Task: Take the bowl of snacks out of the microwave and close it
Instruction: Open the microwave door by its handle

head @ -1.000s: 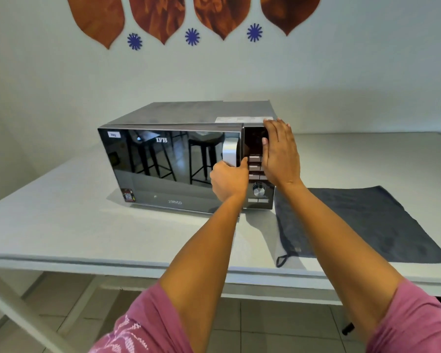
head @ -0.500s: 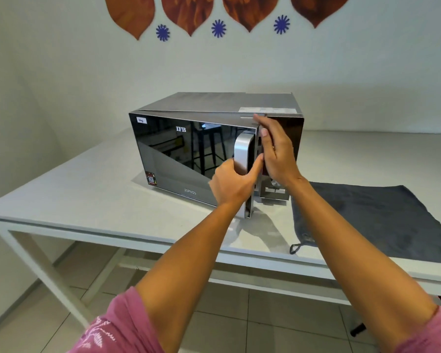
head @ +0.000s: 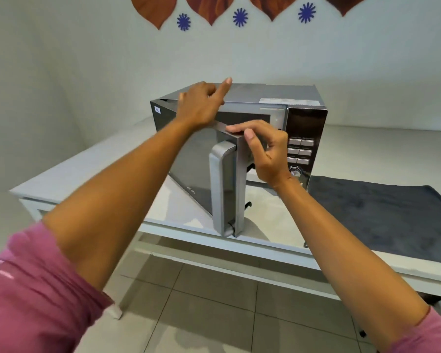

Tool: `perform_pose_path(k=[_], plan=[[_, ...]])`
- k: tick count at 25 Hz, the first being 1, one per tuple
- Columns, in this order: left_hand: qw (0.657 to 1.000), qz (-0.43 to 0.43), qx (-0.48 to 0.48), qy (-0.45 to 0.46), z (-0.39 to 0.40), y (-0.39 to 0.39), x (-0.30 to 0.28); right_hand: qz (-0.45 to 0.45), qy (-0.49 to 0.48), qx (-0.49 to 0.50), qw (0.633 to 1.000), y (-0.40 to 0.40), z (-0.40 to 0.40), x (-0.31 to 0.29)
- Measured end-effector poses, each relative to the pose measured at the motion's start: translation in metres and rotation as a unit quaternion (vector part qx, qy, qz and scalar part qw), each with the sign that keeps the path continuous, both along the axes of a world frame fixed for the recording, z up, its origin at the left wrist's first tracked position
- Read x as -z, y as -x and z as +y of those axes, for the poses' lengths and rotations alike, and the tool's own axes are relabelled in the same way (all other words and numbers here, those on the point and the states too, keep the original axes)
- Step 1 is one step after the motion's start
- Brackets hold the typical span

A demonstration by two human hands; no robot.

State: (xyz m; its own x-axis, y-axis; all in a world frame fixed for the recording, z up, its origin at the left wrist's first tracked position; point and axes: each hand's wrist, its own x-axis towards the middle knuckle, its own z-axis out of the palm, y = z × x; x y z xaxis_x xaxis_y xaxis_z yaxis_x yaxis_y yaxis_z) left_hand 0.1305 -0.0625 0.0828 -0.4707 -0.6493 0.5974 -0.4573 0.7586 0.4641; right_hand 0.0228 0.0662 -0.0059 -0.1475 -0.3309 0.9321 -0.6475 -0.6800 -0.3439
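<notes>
We see a silver-grey microwave oven with a dark control panel (head: 307,128) standing on a white worktop (head: 92,169), its mirrored door (head: 201,171) swung out towards us, roughly half open. The door's grey vertical handle (head: 220,192) faces the camera near the worktop's front edge.

Our left hand (head: 201,105) rests over the door's top edge near the hinge side, with the index finger stretched out and pointing up-right over the oven's top, and the other fingers curled loosely; it grips nothing that we can make out. Our right hand (head: 262,151) is at the door's free upper corner, the thumb and fingertips (head: 233,128) pinching the top edge of the door just above the handle.

The cavity behind the door is mostly hidden by the door and our right hand (only a pale strip of the interior shows), so we cannot tell where the bowl of snacks sits; it is not visible.

A dark grey cloth mat (head: 382,215) lies flat on the worktop to the right of the oven, touching or just beside its base. Both forearms emerge from pink sleeves (head: 36,296). Brown leaf-shaped cutouts (head: 153,8) and blue flower shapes (head: 240,17) decorate the wall behind.
</notes>
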Motion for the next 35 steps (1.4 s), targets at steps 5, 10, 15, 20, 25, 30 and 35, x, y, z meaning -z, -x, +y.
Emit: perform_pose_path(k=[5, 10, 15, 20, 25, 30, 35], plan=[[0.933, -0.318, -0.055, -0.156, -0.035, -0.035, -0.016, 0.062, 0.008, -0.077, 0.995, -0.048, -0.017, -0.009], [0.905, -0.37, -0.067, -0.198, -0.049, -0.07, -0.025, 0.137, -0.012, -0.118, 0.983, -0.098, -0.033, -0.002], [0.873, -0.427, -0.164, -0.17, -0.059, -0.108, -0.024, 0.202, -0.022, -0.124, 0.971, -0.154, -0.059, 0.004], [0.836, -0.461, -0.221, -0.198, -0.07, -0.128, -0.022, 0.235, -0.028, -0.087, 0.968, -0.193, -0.079, 0.012], [0.861, -0.403, -0.224, -0.214, -0.079, -0.143, -0.02, 0.239, -0.04, -0.078, 0.967, -0.196, -0.093, 0.02], [0.894, -0.348, -0.235, -0.156, -0.082, -0.147, -0.006, 0.263, -0.096, -0.03, 0.959, -0.161, -0.104, 0.035], [0.904, -0.293, -0.307, -0.051, -0.078, -0.149, 0.014, 0.233, -0.18, 0.048, 0.954, -0.113, -0.112, 0.056]])
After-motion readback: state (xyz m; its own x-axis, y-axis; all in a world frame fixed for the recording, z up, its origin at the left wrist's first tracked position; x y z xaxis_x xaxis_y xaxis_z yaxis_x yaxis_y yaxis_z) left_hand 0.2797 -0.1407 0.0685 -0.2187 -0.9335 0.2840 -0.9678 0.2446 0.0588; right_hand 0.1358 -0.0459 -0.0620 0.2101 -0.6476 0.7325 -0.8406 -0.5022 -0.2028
